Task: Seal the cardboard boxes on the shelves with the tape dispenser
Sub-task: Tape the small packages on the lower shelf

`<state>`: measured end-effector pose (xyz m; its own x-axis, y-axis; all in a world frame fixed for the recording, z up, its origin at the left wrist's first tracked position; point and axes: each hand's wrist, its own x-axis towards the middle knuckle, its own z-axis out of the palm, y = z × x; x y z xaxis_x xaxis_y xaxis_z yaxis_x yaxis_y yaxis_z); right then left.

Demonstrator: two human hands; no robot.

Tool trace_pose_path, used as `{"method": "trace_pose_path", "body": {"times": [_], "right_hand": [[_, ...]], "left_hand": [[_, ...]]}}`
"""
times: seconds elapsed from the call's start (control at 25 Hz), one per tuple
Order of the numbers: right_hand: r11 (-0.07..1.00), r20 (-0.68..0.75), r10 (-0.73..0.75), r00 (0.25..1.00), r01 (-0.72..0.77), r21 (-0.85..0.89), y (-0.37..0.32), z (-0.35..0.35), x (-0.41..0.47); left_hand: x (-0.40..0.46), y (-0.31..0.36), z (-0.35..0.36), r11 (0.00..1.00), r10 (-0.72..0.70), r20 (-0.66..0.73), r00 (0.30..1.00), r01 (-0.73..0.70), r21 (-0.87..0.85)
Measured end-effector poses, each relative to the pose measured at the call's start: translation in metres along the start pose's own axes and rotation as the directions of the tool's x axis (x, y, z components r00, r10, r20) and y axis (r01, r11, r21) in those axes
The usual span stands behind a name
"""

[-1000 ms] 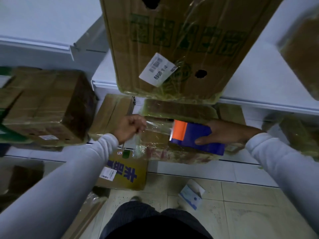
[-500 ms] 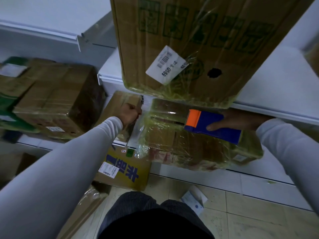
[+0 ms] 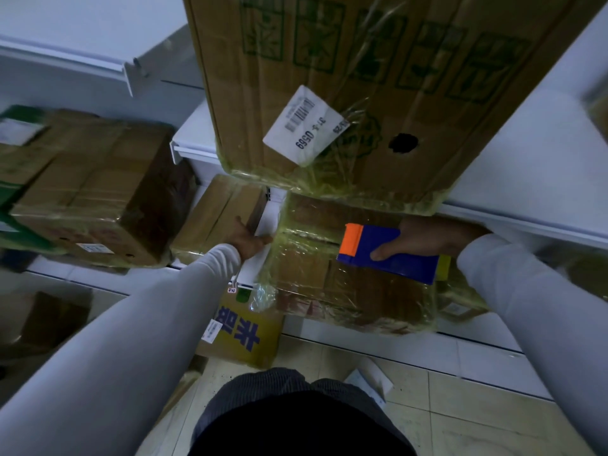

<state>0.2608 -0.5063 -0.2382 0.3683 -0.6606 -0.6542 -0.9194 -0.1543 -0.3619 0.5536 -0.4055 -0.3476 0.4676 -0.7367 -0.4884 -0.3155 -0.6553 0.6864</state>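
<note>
Already the right hand (image 3: 427, 236) clamps its fingers on the blue-and-orange tape dispenser (image 3: 388, 255) atop the tape-wrapped brown cardboard box (image 3: 345, 291) on the lower shelf; the left hand (image 3: 246, 240) presses the box's left edge, grip unclear. Pulled unevenly, the tape could wrinkle or lift.

1. The left hand (image 3: 246, 240) shows only its back; its fingers go out of sight at the left edge of the tape-wrapped box (image 3: 348, 284), so its grip cannot be read.
2. The right hand (image 3: 424, 236) is partly under the front lip of the upper shelf (image 3: 526, 222); the fingers behind the tape dispenser (image 3: 388, 255) are hidden (only the thumb shows).
3. The big carton (image 3: 362, 87) is cut off by the top edge.
4. The box at the far right (image 3: 597, 103) is blurred and cropped.
5. The small print on the white label (image 3: 304, 126) is illegible.
</note>
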Motion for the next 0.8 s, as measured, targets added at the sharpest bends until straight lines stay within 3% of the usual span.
{"method": "trace_pose_path", "body": {"times": [0.08, 0.16, 0.32, 0.44, 0.64, 0.72, 0.8], "right_hand": [[1.000, 0.003, -0.018, 1.000, 0.018, 0.004, 0.000, 0.001, 0.001], [1.000, 0.005, -0.029, 1.000, 0.029, 0.010, 0.000, 0.002, -0.001], [0.999, -0.034, -0.029, 0.999, 0.027, -0.037, -0.002, 0.007, -0.006], [0.999, -0.048, -0.045, 0.998, 0.046, 0.015, -0.005, 0.016, -0.013], [0.991, -0.022, -0.094, 0.995, 0.096, 0.093, -0.044, 0.047, -0.012], [0.987, -0.034, -0.108, 0.994, 0.111, 0.113, -0.058, 0.055, -0.008], [0.987, -0.016, -0.087, 0.996, 0.089, 0.133, -0.063, 0.054, -0.006]], "left_hand": [[-0.005, -0.001, 0.004, 0.984, 0.164, -0.232, 0.959, -0.144, 0.102], [-0.010, 0.009, 0.016, 0.964, 0.263, -0.325, 0.908, -0.240, 0.111], [-0.014, 0.025, 0.050, 0.953, 0.231, -0.103, 0.968, -0.204, 0.224], [-0.007, 0.023, 0.038, 0.935, 0.275, -0.093, 0.957, -0.244, 0.259], [0.004, 0.013, -0.006, 0.904, 0.412, -0.037, 0.911, -0.403, 0.141], [0.006, 0.017, -0.013, 0.872, 0.424, -0.061, 0.904, -0.389, 0.297], [0.000, 0.018, -0.005, 0.737, 0.558, -0.076, 0.827, -0.451, 0.503]]}}
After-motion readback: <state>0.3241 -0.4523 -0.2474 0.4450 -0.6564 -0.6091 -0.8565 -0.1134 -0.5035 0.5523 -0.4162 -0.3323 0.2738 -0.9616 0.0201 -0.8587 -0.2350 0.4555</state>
